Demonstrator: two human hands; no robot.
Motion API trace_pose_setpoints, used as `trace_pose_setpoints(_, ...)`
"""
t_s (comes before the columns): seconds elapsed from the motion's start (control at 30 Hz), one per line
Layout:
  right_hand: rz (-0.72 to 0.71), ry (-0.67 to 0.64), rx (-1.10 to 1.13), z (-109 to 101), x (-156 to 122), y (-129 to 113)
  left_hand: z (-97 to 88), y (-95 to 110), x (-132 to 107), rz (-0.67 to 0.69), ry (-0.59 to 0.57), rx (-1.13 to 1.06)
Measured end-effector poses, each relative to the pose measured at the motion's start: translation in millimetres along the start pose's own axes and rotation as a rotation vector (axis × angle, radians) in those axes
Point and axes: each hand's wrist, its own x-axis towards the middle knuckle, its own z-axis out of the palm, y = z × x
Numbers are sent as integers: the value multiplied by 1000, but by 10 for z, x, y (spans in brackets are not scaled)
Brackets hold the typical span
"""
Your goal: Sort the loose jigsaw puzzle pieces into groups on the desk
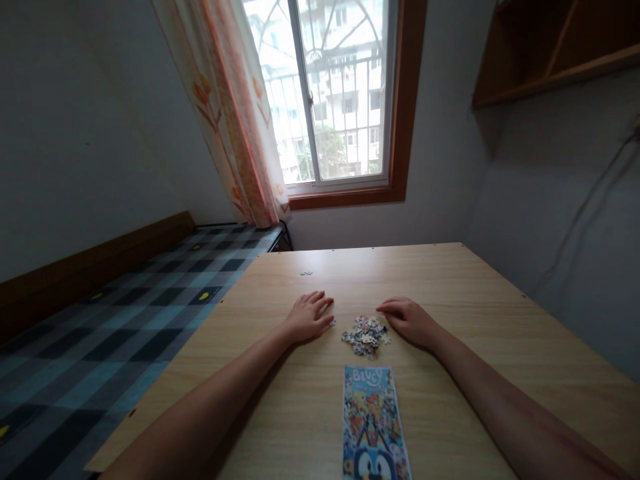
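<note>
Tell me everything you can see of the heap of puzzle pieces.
The heap is low and jumbled, made of small interlocking pieces, apparently cardboard, some pale and some printed in mixed colours. It rests on the wood-grain table, beyond the printed sheet, between the left hand and the right hand; whether the right one touches it is unclear.

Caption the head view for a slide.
Left hand and right hand flank a heap of jigsaw puzzle pieces beyond a Bluey picture sheet on a wood-grain table.

puzzle pcs [367,337]: multicol | poster [375,423]: blu+multicol | tbl [450,280]: lt woodgrain | bedding [165,293]: blk/blu chk | curtain [235,120]: orng flwrs
</note>
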Motion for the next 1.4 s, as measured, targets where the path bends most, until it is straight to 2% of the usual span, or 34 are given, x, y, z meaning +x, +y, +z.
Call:
trace_pose_setpoints(0.23, -4, -7, -12, 4, -4, 8, -80, 44, -32, 8, -50, -29)
trace_pose_setpoints(0.47, -36, -21, -96, -10, -36, -62, -31, 50, 14, -13, 41, -9)
trace_pose_setpoints(0.63, -102, -46, -149, -4, -58, -74, 12, 12, -14, 48, 118, -11)
trace_pose_setpoints(0.73, -118, -43, -155, 2, -54, -54, 7, -2, -58, 96, 121, -21)
trace_pose_setpoints(1.2, -35, 24, -221, -36, -48, -15, -25, -13, -102, 143, 124, -57)
trace_pose_setpoints(1.4, -110, 0, -250, -3, -78, -106, -68, 121, -121, 229, 128, -92)
